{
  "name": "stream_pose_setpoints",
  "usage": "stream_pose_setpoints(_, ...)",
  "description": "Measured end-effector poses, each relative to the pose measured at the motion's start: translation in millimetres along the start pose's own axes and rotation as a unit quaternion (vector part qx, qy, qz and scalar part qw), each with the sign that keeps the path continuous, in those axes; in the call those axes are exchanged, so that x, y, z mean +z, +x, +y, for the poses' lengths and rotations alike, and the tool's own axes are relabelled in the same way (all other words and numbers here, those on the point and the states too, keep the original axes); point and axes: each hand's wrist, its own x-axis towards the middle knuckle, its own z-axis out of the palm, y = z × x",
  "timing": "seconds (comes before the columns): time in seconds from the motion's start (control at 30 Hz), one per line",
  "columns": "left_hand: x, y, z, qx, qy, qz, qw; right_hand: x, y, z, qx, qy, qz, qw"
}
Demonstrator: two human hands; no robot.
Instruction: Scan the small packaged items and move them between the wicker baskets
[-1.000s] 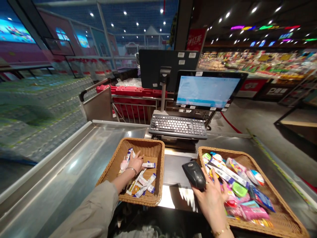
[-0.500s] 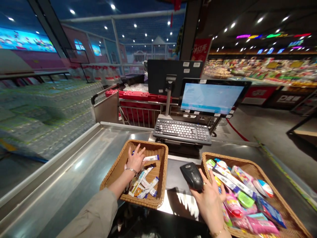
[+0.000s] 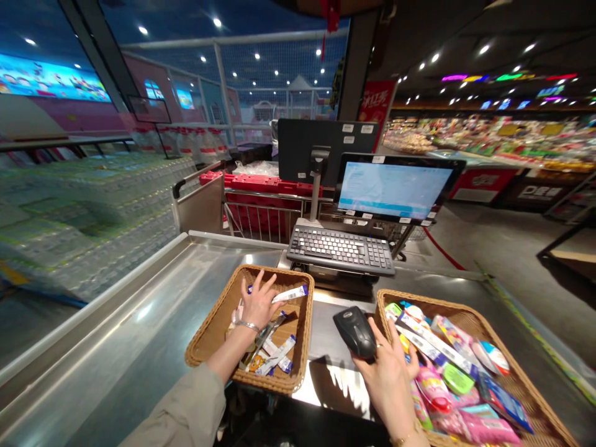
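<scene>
A person is gripping a black scanner (image 3: 354, 332) in the right hand (image 3: 386, 379) beside a full basket (image 3: 433, 300), while the open left hand (image 3: 256, 303) is lying on small packets (image 3: 277, 355) in another basket (image 3: 274, 274)

Checkout keyboard (image 3: 340, 250) and monitor (image 3: 394, 189)

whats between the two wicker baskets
In the head view, the steel counter runs between the left basket and right basket, with a handheld barcode scanner in the right hand held over that stretch.
</scene>
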Motion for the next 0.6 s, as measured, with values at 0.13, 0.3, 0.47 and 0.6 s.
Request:
stream_pose_setpoints(0.13, -0.7, 1, 10, 0.003, -0.007, 0.020, 1.000, -4, -1, -2, -0.016, -0.013, -0.012, 1.000)
stream_pose_setpoints(0.3, 1.8, 3, 22, 0.017, -0.014, 0.044, 0.999, -10, -1, -3, -0.033, -0.020, -0.019, 0.999)
stream_pose_setpoints(0.47, 0.7, 8, 34, 0.028, -0.021, 0.054, 0.998, -12, -1, -5, -0.035, -0.010, -0.014, 0.999)
stream_pose_setpoints(0.6, -0.5, 11, 42, 0.032, -0.027, 0.056, 0.998, -13, -2, -7, -0.035, -0.002, -0.009, 0.999)
